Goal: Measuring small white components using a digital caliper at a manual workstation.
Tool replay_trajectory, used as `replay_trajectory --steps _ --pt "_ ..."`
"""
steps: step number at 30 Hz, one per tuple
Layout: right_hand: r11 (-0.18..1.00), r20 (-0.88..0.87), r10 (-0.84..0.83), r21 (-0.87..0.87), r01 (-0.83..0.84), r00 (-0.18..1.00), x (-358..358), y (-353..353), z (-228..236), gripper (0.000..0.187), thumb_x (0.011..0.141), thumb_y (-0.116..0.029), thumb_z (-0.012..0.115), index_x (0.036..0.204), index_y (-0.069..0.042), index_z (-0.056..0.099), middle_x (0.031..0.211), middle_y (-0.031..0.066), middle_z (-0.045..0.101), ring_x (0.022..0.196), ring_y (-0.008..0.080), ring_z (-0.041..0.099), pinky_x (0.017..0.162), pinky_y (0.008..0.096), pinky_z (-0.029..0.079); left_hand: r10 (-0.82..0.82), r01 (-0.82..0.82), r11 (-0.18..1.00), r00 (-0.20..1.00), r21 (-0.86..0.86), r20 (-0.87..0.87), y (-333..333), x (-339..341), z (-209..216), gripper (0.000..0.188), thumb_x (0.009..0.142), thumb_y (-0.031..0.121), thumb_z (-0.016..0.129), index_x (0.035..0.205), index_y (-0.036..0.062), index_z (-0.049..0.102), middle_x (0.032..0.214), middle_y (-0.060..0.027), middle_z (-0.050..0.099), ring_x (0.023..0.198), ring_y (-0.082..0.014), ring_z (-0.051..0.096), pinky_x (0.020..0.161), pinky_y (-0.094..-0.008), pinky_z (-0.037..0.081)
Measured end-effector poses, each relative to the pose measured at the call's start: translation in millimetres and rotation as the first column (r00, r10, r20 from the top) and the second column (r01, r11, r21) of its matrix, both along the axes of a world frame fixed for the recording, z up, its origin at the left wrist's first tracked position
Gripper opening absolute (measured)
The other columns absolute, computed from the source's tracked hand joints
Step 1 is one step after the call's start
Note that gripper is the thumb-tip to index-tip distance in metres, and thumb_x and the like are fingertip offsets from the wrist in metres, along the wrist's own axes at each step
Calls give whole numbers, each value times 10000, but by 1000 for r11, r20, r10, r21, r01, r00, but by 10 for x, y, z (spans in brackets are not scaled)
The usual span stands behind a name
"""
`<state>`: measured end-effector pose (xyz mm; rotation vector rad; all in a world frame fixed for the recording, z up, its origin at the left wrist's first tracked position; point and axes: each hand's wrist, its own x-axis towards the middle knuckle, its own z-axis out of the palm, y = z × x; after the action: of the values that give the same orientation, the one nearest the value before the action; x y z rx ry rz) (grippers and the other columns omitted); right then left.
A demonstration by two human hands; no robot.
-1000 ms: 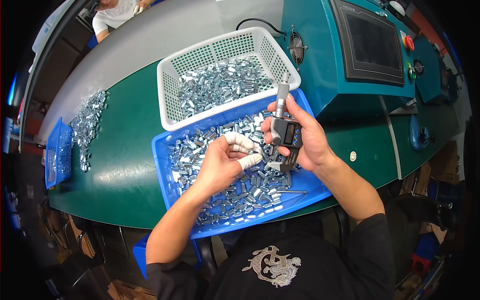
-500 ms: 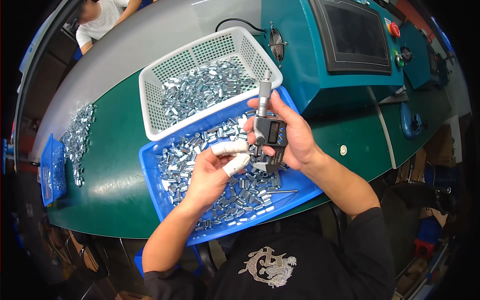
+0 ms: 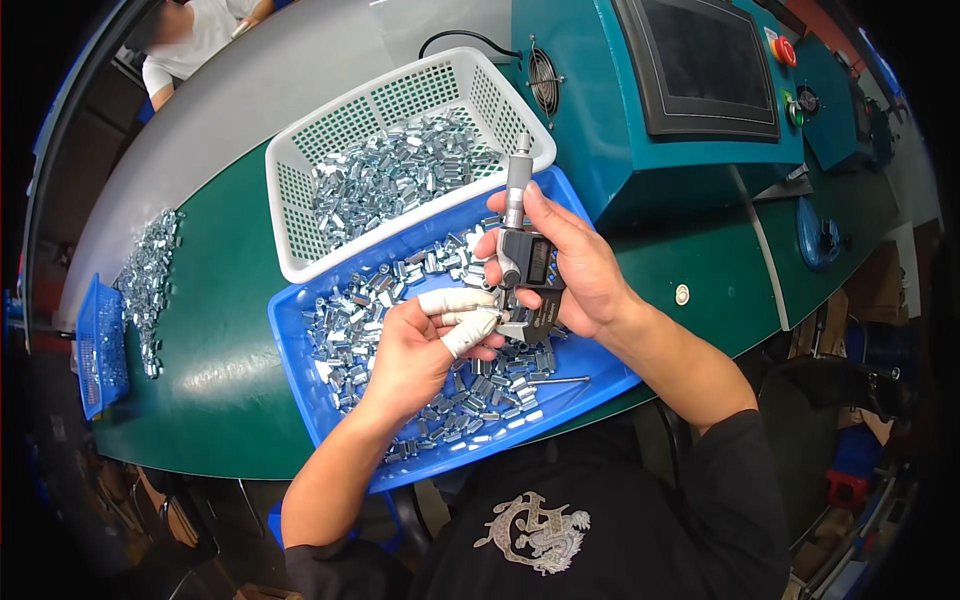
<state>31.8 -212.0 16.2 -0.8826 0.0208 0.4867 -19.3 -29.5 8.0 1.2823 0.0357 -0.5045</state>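
Note:
My right hand [image 3: 585, 270] is wrapped round a digital micrometer [image 3: 528, 258], held upright with its grey thimble pointing away from me. My left hand [image 3: 420, 345], with white covers on the thumb and fingers, pinches a small metal part [image 3: 499, 313] at the micrometer's jaws; the fingertips hide most of it. Both hands are above a blue tray [image 3: 300, 375] full of short, shiny metal hex pieces [image 3: 350, 340]. A thin metal rod [image 3: 560, 380] lies in the tray's right part, on the near side.
A white perforated basket [image 3: 285, 215] with more metal pieces rests against the tray's far side. A teal machine [image 3: 590, 120] with a dark screen stands at the right. Left, metal pieces [image 3: 150, 280] lie heaped beside a small blue basket [image 3: 98, 345]. A person [image 3: 195, 40] is at the far left.
My left fingertips have closed in on the micrometer's jaws, with the other fingers now showing beneath. The whole view has shifted slightly; both hands stay over the tray.

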Motion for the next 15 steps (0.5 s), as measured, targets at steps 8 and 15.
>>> replay_trajectory --steps 8,15 --pt "1000 -17 -26 -18 25 1000 -4 7 13 350 976 -406 418 1055 -72 487 862 116 621 690 141 644 379 199 432 -8 8 1000 1000 -15 0 -11 0 20 209 884 75 612 1064 -30 599 924 -108 664 802 -180 667 688 -274 564" --pt "1000 -19 -23 -16 23 1000 -10 5 21 360 971 -413 428 1063 -70 485 859 117 625 696 142 647 379 200 431 -24 24 1000 1000 11 -13 1 11 13 216 872 80 622 1064 -16 596 953 -111 665 798 -186 668 696 -285 563"
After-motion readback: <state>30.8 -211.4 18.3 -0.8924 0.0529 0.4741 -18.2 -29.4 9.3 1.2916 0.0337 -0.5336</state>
